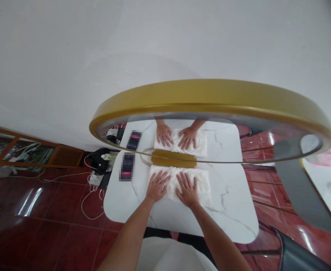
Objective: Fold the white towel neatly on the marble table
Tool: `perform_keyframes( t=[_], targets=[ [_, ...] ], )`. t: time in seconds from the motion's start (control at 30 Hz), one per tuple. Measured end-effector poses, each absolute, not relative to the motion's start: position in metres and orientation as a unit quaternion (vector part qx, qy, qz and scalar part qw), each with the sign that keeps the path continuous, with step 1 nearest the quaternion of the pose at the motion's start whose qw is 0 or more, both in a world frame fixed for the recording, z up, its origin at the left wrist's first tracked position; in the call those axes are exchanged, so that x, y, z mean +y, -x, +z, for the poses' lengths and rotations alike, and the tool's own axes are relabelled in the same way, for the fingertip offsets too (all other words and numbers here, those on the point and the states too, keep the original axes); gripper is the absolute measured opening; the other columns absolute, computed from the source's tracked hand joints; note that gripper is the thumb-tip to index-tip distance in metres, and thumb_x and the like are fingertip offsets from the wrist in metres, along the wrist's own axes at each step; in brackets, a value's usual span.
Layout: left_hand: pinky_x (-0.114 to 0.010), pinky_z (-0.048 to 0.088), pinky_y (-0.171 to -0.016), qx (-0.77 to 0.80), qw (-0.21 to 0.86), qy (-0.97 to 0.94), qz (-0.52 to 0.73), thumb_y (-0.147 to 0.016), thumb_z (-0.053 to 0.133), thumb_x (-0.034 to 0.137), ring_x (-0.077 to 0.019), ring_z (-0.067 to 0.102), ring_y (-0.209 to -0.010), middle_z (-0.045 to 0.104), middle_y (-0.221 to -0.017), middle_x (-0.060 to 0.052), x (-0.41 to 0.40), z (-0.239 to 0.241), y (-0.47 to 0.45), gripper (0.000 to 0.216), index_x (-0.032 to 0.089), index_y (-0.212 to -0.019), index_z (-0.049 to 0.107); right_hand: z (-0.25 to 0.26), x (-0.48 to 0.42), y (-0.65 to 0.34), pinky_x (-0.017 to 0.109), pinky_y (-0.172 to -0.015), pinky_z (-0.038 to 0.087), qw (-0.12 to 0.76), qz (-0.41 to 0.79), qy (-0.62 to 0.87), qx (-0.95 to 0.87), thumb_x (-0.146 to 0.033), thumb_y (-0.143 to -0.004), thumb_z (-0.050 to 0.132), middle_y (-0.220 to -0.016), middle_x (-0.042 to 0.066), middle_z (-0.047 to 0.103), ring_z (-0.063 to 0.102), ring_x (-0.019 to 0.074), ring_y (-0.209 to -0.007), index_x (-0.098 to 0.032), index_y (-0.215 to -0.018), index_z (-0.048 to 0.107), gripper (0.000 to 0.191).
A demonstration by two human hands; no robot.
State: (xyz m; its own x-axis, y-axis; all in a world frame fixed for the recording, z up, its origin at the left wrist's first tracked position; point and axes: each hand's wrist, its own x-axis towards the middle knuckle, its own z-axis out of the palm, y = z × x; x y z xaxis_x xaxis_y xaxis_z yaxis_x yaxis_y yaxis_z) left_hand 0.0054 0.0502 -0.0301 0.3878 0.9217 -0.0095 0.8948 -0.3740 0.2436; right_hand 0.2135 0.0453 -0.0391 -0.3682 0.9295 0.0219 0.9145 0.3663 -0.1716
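Note:
A white folded cloth (pixel 203 184), perhaps a towel, lies flat on the white marbled table (pixel 227 210). On its left part rests my left hand (pixel 157 186), palm down with the fingers spread. My right hand (pixel 188 190) presses flat on the middle of the same cloth, fingers apart. Neither hand grips anything. Just beyond the cloth stands the gold base (pixel 173 159) of a round mirror (pixel 210 92), whose glass reflects both hands and the cloth.
A dark, pixelated object with a pink band (pixel 126 167) lies left on the table. Left of the table are a black bag (pixel 99 160) and white cables (pixel 89 216) on the red tiled floor. Black chair (pixel 301 244) at right front; another white table (pixel 329 188) beyond.

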Motion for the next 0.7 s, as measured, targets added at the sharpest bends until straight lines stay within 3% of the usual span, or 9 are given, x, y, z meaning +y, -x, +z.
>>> perform_keyframes(
  t=[0.37, 0.7],
  targets=[
    [-0.043, 0.011, -0.113, 0.566, 0.1, -0.814, 0.08, -0.087, 0.041, 0.027, -0.0191, 0.021, -0.137, 0.03, -0.147, 0.007, 0.035, -0.031, -0.01, 0.054, 0.035, -0.139, 0.03, -0.033, 0.025, -0.206, 0.059, -0.107, 0.003, 0.073, 0.054, 0.584, -0.807, -0.032, -0.089, 0.035, -0.15, 0.005, 0.017, 0.011, 0.0269, -0.138, -0.026, -0.145, 0.003, 0.064],
    [-0.042, 0.012, -0.112, 0.536, 0.103, -0.835, 0.074, -0.087, 0.041, 0.028, -0.0194, 0.02, -0.137, 0.028, -0.148, 0.006, -0.029, -0.024, -0.01, 0.055, 0.035, -0.14, 0.026, -0.037, -0.046, -0.215, 0.06, -0.107, 0.006, 0.074, 0.042, 0.58, -0.81, -0.033, -0.087, 0.037, -0.148, 0.005, 0.023, 0.013, 0.0285, -0.137, -0.026, -0.145, 0.006, 0.066]
  ],
)
